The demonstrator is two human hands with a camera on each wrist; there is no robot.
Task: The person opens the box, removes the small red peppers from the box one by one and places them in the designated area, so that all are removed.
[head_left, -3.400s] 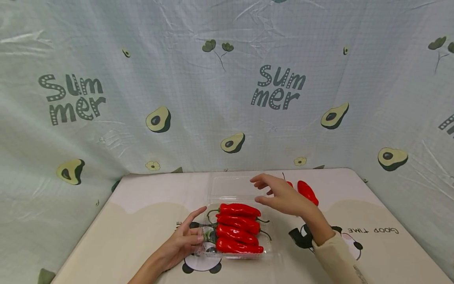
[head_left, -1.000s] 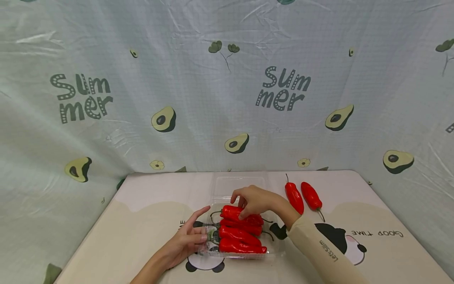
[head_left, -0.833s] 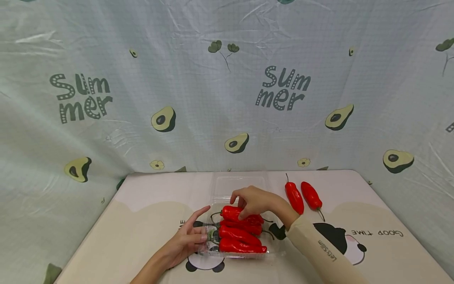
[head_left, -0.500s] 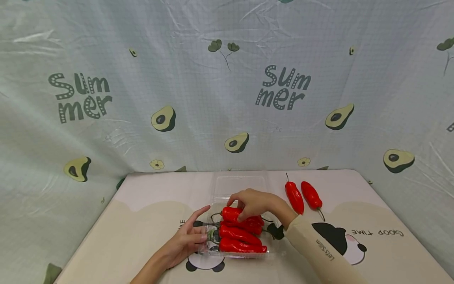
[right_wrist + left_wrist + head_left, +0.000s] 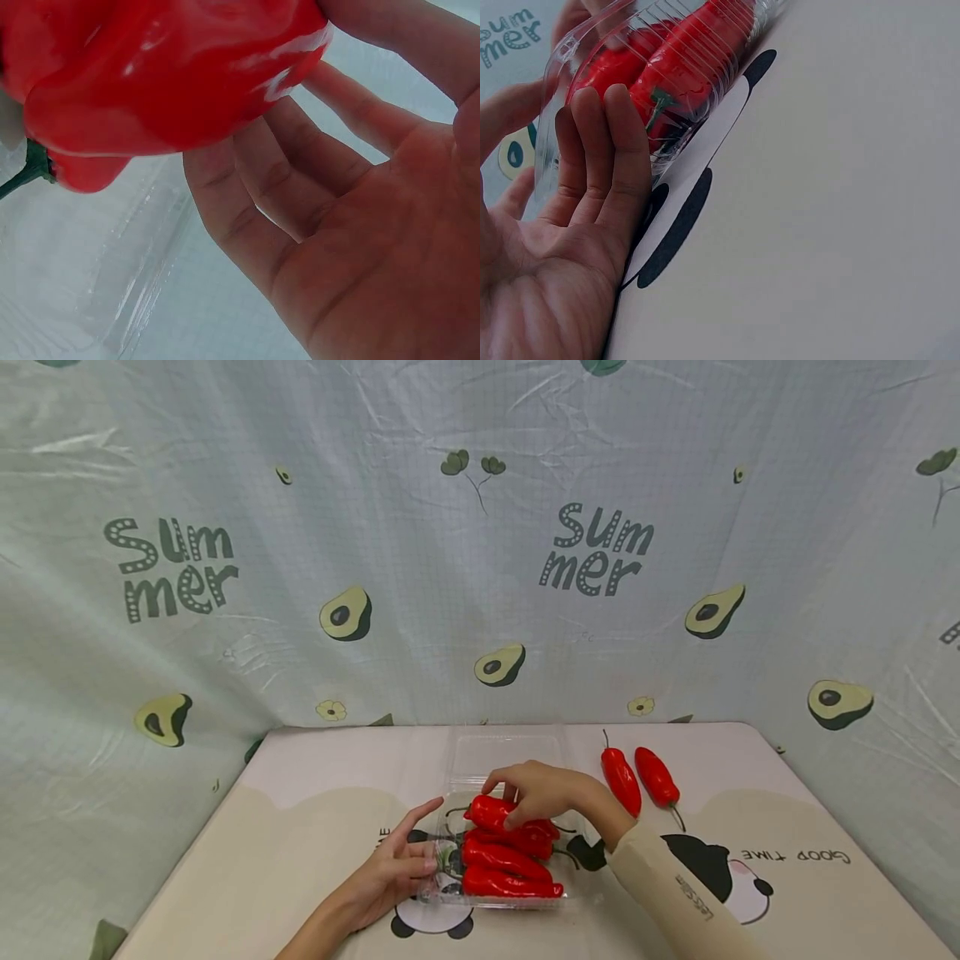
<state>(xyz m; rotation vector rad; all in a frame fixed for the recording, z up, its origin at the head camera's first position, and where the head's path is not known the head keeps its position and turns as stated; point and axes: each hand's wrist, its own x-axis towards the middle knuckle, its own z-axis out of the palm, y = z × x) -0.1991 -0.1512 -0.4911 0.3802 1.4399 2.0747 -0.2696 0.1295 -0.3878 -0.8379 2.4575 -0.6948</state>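
Several glossy red peppers (image 5: 510, 882) lie crosswise in a clear plastic clamshell box (image 5: 521, 902). My right hand (image 5: 546, 790) reaches in from the right and grips the pepper (image 5: 489, 811) at the back of the pile, thumb on its near side. In the right wrist view, the fingers curl under that pepper (image 5: 187, 82), and its neighbour's green stem (image 5: 30, 171) shows at the left. My left hand (image 5: 386, 878) touches the box's left side. Straight fingers (image 5: 596, 157) rest against the clear wall in the left wrist view.
The box's clear lid (image 5: 506, 758) lies folded back behind it. Two more red peppers, one (image 5: 622, 782) beside the other (image 5: 657, 777), lie on the table at the back right. A printed curtain (image 5: 420, 568) rises behind the table (image 5: 300, 827).
Over the last few seconds my right hand has come left and down from above the box's back right and taken hold of the rear pepper. The left hand stays at the box's side.
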